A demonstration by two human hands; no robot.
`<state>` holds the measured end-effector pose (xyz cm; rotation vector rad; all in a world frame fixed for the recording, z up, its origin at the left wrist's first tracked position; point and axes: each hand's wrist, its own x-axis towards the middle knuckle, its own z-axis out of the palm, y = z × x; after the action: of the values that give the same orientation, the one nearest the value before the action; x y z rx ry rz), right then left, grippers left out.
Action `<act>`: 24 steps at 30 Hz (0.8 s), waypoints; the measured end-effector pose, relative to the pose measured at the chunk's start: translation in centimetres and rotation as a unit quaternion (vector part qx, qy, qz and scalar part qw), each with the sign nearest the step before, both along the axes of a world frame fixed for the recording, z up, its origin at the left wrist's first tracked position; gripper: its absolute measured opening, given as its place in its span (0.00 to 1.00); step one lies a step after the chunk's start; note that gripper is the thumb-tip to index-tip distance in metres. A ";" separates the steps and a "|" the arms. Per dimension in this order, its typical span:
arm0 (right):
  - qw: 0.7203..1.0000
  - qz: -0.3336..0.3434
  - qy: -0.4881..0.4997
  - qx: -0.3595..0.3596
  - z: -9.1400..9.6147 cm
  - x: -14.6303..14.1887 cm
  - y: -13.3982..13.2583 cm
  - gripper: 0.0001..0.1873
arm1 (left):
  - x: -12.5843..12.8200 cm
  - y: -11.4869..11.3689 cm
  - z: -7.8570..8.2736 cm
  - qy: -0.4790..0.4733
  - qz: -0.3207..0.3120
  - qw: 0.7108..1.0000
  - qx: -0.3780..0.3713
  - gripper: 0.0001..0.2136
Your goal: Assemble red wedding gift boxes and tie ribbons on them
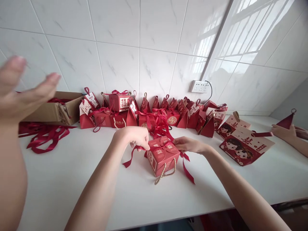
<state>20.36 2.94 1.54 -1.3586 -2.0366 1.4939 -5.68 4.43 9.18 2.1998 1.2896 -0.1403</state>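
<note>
A red gift box [161,153] with gold characters and a twisted gold cord handle [166,175] rests on the white table in front of me. Dark red ribbon [160,146] crosses its top, with loose tails hanging on both sides. My left hand [138,138] pinches the ribbon at the box's left edge. On the other side, my right hand [189,145] is closed on the ribbon by the right edge, its fingertips partly hidden. More ribbon [161,128] lies bunched just behind the box.
Several red gift boxes [120,102] line the tiled wall. At left are a cardboard box [64,112], loose ribbons [49,138] and another person's blurred hand [26,89]. Flat printed cartons [243,146] lie at right, near another person's hand [285,133] holding a dark red piece. A power strip [200,86] is behind.
</note>
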 end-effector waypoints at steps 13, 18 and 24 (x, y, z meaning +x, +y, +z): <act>0.989 0.045 0.119 0.080 3.6 -0.5 0.5 0.21 | 0.0 -0.7 0.8 0.038 0.027 0.999 0.012 0.10; 0.970 -0.025 0.220 0.104 2.0 -3.2 -0.2 0.18 | 0.3 -1.4 1.1 0.033 0.043 0.998 0.028 0.08; 0.950 -0.149 0.203 0.187 -1.2 -4.7 -1.0 0.22 | 1.3 -2.2 1.4 0.077 0.043 0.995 0.043 0.08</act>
<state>15.70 1.90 0.36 -1.0447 -1.6590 1.0784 -4.40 2.24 10.63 2.2361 1.4983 -0.2280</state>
